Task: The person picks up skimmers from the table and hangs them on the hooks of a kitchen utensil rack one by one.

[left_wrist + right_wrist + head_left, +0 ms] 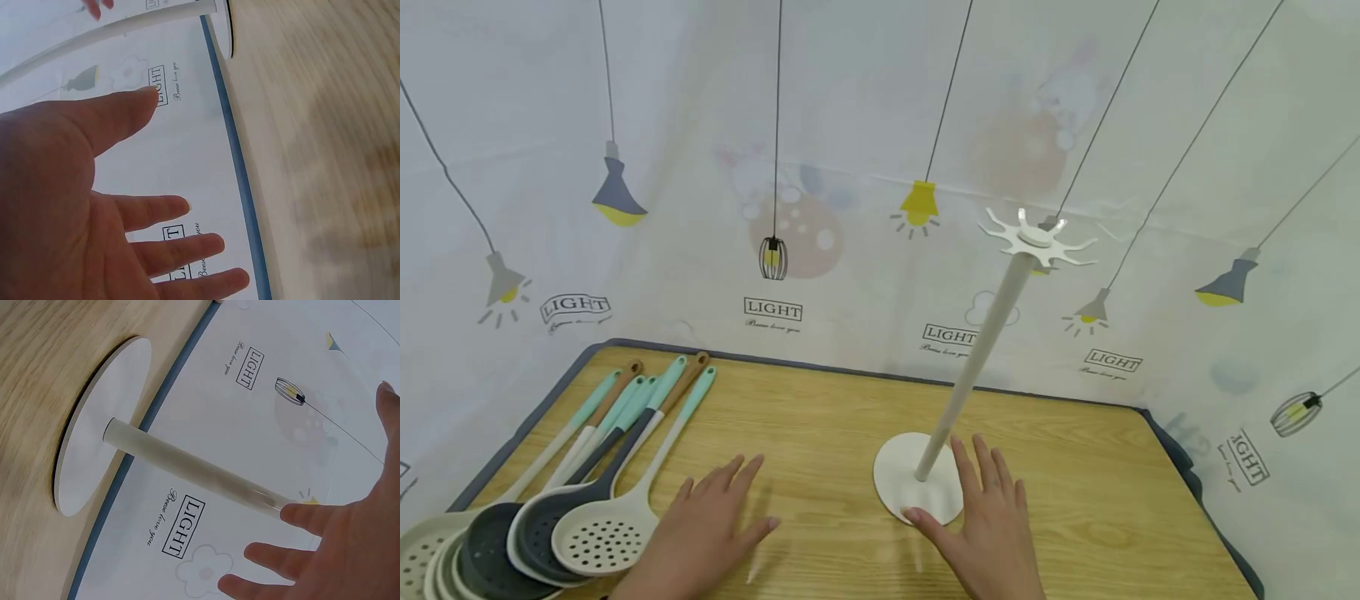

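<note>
My left hand (703,525) hovers over the wooden tabletop with fingers spread, just right of a pile of slotted skimmers (606,533). In the left wrist view the palm and fingers of that hand (94,206) show nothing held. A white stand (977,358) rises upright on a round base (891,479), with a ring of curved hooks (1037,237) at its top. Beside the base, my right hand (988,525) has its fingers apart and overlaps the base's right edge. In the right wrist view, its fingertips (297,515) overlap the pole.
The skimmers have mint or brown handles (688,404) and white or dark grey heads, heaped at the table's left. A wood-grain table (820,400) with a dark blue edge lies beneath. Behind it hangs a pale cloth (857,108) printed with lamps.
</note>
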`<action>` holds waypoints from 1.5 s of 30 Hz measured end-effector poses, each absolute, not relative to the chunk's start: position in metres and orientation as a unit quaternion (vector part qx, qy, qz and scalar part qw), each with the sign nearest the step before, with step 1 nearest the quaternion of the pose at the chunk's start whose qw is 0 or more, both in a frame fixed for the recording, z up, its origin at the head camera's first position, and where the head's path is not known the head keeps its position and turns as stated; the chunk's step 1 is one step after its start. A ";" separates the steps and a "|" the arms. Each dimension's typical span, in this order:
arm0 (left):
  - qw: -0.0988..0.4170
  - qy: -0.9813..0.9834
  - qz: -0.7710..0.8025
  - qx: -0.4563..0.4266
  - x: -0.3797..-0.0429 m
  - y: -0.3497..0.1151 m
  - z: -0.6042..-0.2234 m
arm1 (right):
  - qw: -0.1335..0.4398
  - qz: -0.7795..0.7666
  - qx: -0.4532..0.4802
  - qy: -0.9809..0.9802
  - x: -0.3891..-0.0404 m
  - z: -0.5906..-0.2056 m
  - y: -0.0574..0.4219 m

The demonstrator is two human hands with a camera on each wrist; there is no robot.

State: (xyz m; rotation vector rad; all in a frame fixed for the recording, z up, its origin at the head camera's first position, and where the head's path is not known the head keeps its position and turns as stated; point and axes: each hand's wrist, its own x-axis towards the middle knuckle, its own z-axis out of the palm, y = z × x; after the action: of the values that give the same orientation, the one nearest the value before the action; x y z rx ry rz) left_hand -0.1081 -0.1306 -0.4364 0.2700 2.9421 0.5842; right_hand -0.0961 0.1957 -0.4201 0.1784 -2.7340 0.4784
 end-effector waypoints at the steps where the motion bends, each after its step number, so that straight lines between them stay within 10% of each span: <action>1: 0.064 0.975 0.195 0.089 -0.108 -0.131 -0.436 | 0.181 0.171 0.064 -0.966 -0.096 -0.420 0.195; 45: 0.021 0.980 0.178 -0.084 -0.127 -0.176 -0.463 | 0.136 0.299 -0.030 -0.944 -0.127 -0.393 0.183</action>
State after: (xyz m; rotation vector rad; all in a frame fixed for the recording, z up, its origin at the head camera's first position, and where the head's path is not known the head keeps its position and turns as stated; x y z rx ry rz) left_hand -0.1266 -0.1761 -0.4634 -0.2619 3.0381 0.5533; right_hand -0.1275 0.1826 -0.3925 -0.0880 -2.7328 0.8661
